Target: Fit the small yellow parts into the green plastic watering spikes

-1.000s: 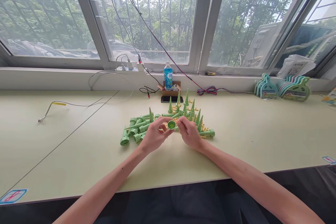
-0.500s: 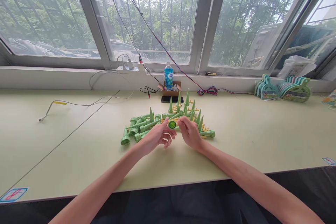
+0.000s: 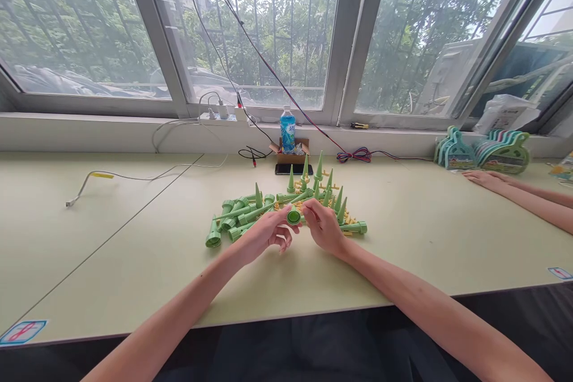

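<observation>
My left hand grips a green plastic watering spike between thumb and fingers, its round open end turned toward me. Just to the right, my right hand is closed beside the spike's mouth; whatever its fingers hold, if anything, is hidden. Behind both hands lies a pile of similar green spikes. Several pointed spikes stand upright at the pile's back and right. Small yellow valve pieces are scattered among them.
A phone, a small cardboard box and a blue-liquid bottle stand behind the pile. Cables run along the table's back. Another person's hands rest at the right, near green fan-shaped items.
The spike in my left hand has tipped slightly, its open end shifting down a little. My right hand has barely moved. Another person's hands and forearms have appeared at the right.
</observation>
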Motion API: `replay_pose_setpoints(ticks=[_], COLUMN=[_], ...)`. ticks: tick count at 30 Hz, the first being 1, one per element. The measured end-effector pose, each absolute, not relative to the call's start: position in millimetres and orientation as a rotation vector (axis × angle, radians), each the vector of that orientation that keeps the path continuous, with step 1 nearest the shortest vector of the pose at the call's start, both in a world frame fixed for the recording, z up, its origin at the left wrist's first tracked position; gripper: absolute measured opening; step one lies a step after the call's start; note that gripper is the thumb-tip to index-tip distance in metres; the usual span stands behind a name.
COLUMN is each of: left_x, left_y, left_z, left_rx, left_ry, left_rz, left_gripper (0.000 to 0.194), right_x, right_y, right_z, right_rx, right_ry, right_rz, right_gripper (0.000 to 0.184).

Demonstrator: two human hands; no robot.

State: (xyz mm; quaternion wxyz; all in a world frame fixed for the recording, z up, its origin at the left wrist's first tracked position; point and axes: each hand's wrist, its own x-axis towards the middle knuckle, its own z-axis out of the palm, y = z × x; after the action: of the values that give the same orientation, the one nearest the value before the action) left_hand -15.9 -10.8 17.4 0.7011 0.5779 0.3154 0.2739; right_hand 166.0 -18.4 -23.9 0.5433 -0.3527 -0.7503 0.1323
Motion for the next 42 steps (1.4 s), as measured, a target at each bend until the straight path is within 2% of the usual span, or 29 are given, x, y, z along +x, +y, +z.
replay_pose_setpoints(ticks=[13, 29, 42], left_x=[-15.7, -14.7, -14.6], left_y=[-14.8, -16.0, -14.3], left_z=[21.4, 8.5, 6.1], left_rx=[1.481, 2.126, 2.283], left_ry=[0.737, 0.882, 0.910], left_rz=[0.719, 1.010, 1.044], left_gripper=[0.038, 0.020, 0.023], right_x=[167.1, 166.2, 165.0], right_y=[-16.0, -17.0, -16.5], right_z=[-26.2, -22.5, -23.6], right_rx=[-0.866, -0.867, -0.917], right_ry=[-1.780, -1.769, -1.757], right_rz=[0.362, 0.351, 0.338], right_gripper=[0.026, 0.027, 0.027])
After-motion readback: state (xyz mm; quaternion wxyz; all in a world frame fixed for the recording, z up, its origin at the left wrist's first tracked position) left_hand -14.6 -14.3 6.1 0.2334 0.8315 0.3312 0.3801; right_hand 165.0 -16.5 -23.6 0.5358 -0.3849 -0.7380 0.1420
